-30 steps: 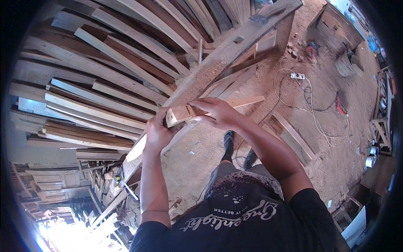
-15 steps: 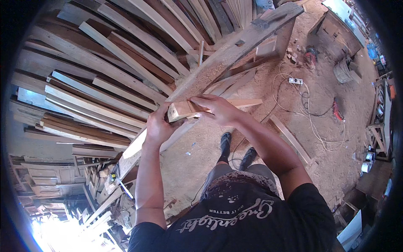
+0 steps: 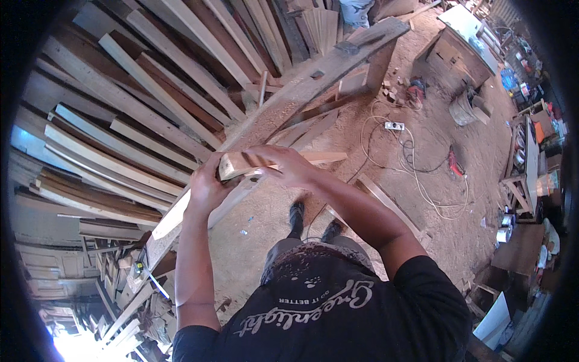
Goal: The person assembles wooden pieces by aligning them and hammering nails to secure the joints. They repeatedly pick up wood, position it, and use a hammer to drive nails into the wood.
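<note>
A short pale wooden board (image 3: 274,161), flat and rectangular, is held level in front of the person's chest, above a long rough grey plank (image 3: 301,90) dusted with sawdust that runs diagonally from lower left to upper right. The left hand (image 3: 208,187) closes its grip on the board's near end from below, palm cupped against the cut end. The right hand (image 3: 283,164) lies over the top of the board, fingers curled across its upper face, its grip closed on the wood. The board's far end pokes out to the right past the right hand.

Left of the plank, a big stack of long wooden slats (image 3: 120,133) in brown and pale tones leans across the view. Below the hands lies a sandy dirt floor (image 3: 422,151), where a white power strip (image 3: 394,126) with a looping pale cable (image 3: 422,187) sits near a red power tool (image 3: 455,163). A wooden bench (image 3: 458,51) stands farther off at the upper right.
</note>
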Motion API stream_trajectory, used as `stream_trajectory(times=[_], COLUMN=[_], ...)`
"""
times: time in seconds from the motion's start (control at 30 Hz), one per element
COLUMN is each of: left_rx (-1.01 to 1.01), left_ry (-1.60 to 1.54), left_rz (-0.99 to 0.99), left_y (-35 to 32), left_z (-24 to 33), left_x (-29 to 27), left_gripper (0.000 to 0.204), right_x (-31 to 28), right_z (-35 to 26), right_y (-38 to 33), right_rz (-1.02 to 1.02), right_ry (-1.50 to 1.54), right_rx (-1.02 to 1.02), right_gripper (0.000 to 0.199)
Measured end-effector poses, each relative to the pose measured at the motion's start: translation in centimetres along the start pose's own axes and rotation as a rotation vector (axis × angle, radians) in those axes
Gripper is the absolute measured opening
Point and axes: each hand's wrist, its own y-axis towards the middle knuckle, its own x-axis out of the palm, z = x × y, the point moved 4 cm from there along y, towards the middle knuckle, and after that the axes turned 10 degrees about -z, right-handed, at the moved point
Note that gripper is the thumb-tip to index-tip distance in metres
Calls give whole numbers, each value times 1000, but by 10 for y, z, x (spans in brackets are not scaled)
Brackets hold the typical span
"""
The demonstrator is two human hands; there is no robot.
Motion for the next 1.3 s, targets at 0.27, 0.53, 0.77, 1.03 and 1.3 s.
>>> stream_trajectory(times=[0.27,0.53,0.77,1.03,1.3], left_rx=[-5,-36,13,53,33], left_ry=[-70,-49,25,-103,185], left_rz=[-33,-77,-62,-36,-438], left_y=[2,8,11,46,126], left_z=[-11,0,-11,-54,-136], left_x=[1,-6,-4,-17,88], left_gripper=[57,58,60,60,94], right_x=[21,18,16,-31,-98], right_z=[18,13,15,18,26], right_y=[-2,0,7,-14,-83], right_rz=[180,161,141,176,563], right_ry=[22,-34,-46,-213,-184], right_rx=[-240,-234,-302,117,226], right_gripper=[54,57,59,62,68])
